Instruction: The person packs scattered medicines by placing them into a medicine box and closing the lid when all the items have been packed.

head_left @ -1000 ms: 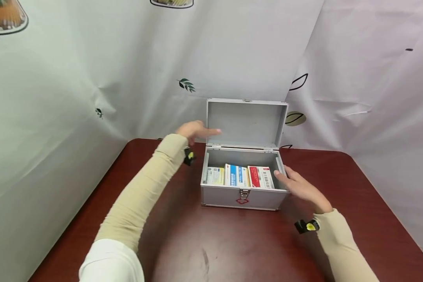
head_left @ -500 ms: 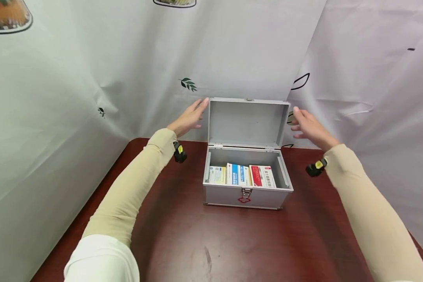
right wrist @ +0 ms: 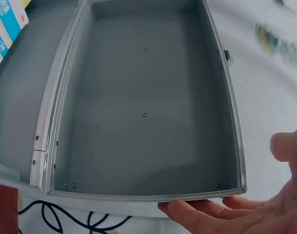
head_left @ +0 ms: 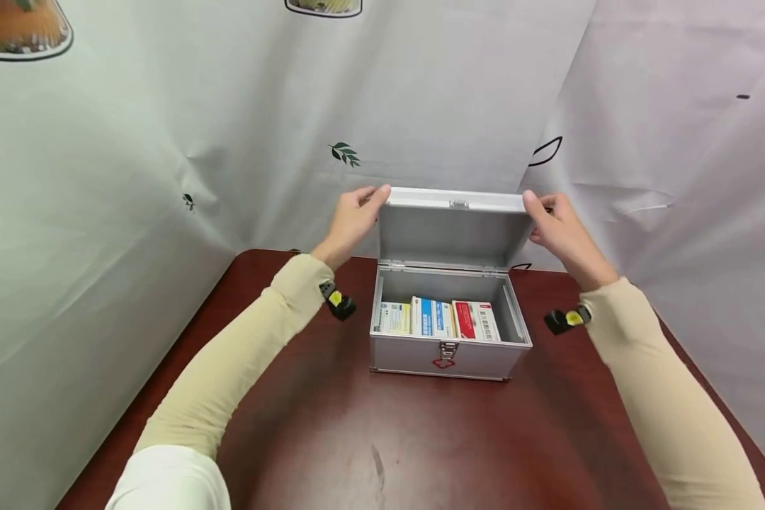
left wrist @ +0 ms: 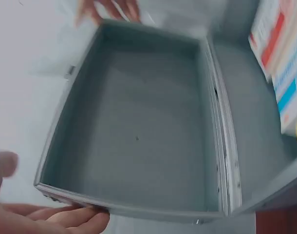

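A silver metal case (head_left: 408, 356) with a latch and a red emblem on its front stands on the table. Its raised lid (head_left: 459, 237) leans forward a little, the inside showing grey. My left hand (head_left: 350, 219) grips the lid's upper left corner, thumb at the front edge. At the upper right corner my right hand (head_left: 562, 230) holds the lid likewise. Both wrist views show fingers (left wrist: 80, 219) against the lid's sides. Inside the case stand a yellow-and-white carton (head_left: 394, 317), blue-and-white cartons (head_left: 430, 316) and a red-and-white carton (head_left: 478, 321).
The case rests toward the back of a dark red table (head_left: 331, 439). Behind it hangs a white printed cloth (head_left: 446, 92), which also runs along the left and right sides. Dark looped lines (right wrist: 56, 219) show beside the lid in the right wrist view.
My right hand has risen from the case's right rim to the lid's corner, and my left hand has come onto the other corner. The lid has tipped forward from its upright position.
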`<state>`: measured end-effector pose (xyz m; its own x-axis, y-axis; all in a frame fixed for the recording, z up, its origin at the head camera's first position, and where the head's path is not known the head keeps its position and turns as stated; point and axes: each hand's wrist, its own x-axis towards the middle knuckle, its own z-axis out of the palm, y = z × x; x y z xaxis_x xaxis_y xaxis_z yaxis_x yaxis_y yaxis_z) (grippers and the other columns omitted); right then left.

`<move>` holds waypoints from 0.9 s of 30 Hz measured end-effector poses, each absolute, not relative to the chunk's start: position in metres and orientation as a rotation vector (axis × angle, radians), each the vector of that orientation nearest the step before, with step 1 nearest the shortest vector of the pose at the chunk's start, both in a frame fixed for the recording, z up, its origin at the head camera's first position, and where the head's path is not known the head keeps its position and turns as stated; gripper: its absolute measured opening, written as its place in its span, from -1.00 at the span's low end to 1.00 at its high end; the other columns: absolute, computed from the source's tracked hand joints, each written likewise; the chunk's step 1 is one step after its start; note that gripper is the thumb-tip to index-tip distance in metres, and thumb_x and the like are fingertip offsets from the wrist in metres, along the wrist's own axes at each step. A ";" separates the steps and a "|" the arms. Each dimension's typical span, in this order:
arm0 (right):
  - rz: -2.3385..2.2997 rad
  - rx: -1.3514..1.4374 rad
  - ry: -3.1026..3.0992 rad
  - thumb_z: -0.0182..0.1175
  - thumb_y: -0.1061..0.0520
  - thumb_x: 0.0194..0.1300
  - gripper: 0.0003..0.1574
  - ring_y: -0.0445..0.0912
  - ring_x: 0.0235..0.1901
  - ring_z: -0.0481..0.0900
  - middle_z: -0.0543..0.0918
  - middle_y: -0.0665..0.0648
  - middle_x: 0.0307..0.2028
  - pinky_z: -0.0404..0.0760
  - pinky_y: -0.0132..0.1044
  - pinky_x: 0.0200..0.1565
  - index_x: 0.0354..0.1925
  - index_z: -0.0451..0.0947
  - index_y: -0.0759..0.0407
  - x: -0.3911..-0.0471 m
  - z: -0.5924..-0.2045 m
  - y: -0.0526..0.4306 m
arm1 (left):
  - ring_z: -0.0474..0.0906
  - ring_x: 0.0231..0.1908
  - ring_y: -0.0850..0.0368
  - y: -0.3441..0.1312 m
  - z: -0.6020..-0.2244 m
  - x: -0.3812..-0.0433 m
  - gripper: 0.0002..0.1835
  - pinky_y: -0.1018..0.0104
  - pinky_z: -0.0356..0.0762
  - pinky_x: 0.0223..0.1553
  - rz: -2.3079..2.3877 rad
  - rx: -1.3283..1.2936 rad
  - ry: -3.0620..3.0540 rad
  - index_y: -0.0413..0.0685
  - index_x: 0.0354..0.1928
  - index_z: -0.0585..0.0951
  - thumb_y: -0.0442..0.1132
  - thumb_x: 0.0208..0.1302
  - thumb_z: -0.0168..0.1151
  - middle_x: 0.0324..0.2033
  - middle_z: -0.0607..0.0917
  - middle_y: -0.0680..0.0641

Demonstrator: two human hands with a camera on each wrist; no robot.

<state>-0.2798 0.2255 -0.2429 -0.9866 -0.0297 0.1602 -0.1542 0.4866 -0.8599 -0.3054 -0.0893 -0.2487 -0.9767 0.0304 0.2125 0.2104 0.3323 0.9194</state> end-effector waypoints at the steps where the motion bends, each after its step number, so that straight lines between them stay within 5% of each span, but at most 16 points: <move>1: 1.474 0.179 -2.604 -0.15 -0.33 0.28 -0.06 0.10 -0.04 0.37 0.22 0.36 0.08 0.48 -0.18 -0.02 0.24 -0.02 0.39 -0.272 -0.245 0.227 | 0.48 0.03 0.16 -0.089 -0.251 -0.298 -0.30 0.29 0.43 0.03 -1.728 -0.219 -2.405 -0.05 0.30 0.31 0.19 0.22 0.08 0.10 0.53 -0.07; 5: 1.150 0.313 -2.675 0.06 -0.19 0.27 -0.26 -0.05 -0.31 0.47 0.51 0.30 -0.13 0.47 -0.37 -0.39 0.21 0.22 0.26 -0.240 -0.254 0.233 | 0.52 0.02 0.18 -0.091 -0.268 -0.266 -0.35 0.34 0.47 -0.01 -1.718 -0.331 -2.326 -0.02 0.27 0.35 0.03 0.17 0.23 0.12 0.52 -0.11; 7: 1.009 0.360 -2.724 0.13 -0.16 0.24 -0.36 -0.09 -0.46 0.45 0.59 0.24 -0.32 0.38 -0.36 -0.51 0.14 0.37 0.19 -0.224 -0.259 0.235 | 0.59 -0.16 0.21 -0.090 -0.277 -0.246 -0.42 0.42 0.52 -0.17 -1.639 -0.406 -2.310 -0.05 0.22 0.41 -0.07 0.15 0.27 0.03 0.58 -0.14; 10: 0.913 0.374 -2.773 0.20 -0.17 0.17 -0.49 -0.15 -0.52 0.45 0.65 0.17 -0.41 0.36 -0.33 -0.50 -0.05 0.53 0.13 -0.203 -0.273 0.236 | 0.63 -0.33 0.13 -0.089 -0.289 -0.214 -0.53 0.44 0.55 -0.30 -1.577 -0.519 -2.249 -0.26 0.11 0.48 -0.31 0.13 0.28 -0.04 0.60 -0.27; 14: 0.901 0.375 -2.787 0.29 -0.14 0.09 -0.58 -0.18 -0.51 0.51 0.69 0.14 -0.43 0.40 -0.37 -0.46 -0.23 0.60 0.15 -0.183 -0.295 0.234 | 0.60 -0.12 -0.10 -0.087 -0.315 -0.191 -0.59 0.29 0.53 -0.13 -1.553 -0.621 -2.143 -0.47 -0.03 0.53 -0.50 0.01 0.30 -0.04 0.55 -0.39; 18: 0.911 0.374 -2.790 0.34 -0.10 0.04 -0.65 -0.22 -0.60 0.42 0.64 0.04 -0.55 0.36 -0.39 -0.53 -0.32 0.63 0.12 -0.174 -0.308 0.233 | 0.53 0.00 -0.08 -0.091 -0.354 -0.192 -0.66 0.27 0.48 -0.05 -1.477 -0.659 -2.056 -0.38 -0.13 0.62 -0.44 -0.02 0.36 -0.05 0.59 -0.30; 22: 0.910 0.384 -2.802 0.34 -0.08 0.05 -0.75 -0.23 -0.49 0.45 0.69 0.10 -0.38 0.39 -0.42 -0.49 -0.38 0.65 0.05 -0.169 -0.315 0.234 | 0.56 -0.02 0.01 -0.093 -0.378 -0.192 -0.75 0.44 0.46 -0.06 -1.393 -0.670 -1.992 -0.24 -0.22 0.69 -0.35 -0.02 0.38 -0.06 0.63 -0.18; 27: 0.917 0.374 -2.780 0.35 -0.01 0.05 -0.83 -0.25 -0.48 0.44 0.70 0.18 -0.25 0.39 -0.44 -0.50 -0.47 0.64 0.04 -0.167 -0.322 0.234 | 0.53 0.02 0.01 -0.091 -0.391 -0.188 -0.76 0.40 0.46 -0.03 -1.339 -0.717 -1.913 -0.25 -0.20 0.68 -0.35 0.04 0.34 -0.04 0.62 -0.18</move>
<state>-0.1672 0.2336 -0.3216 -0.9499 -0.1780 0.2568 -0.2959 0.7766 -0.5562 -0.1877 -0.0908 -0.3911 -0.6134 0.0528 0.7880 0.7585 0.3172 0.5692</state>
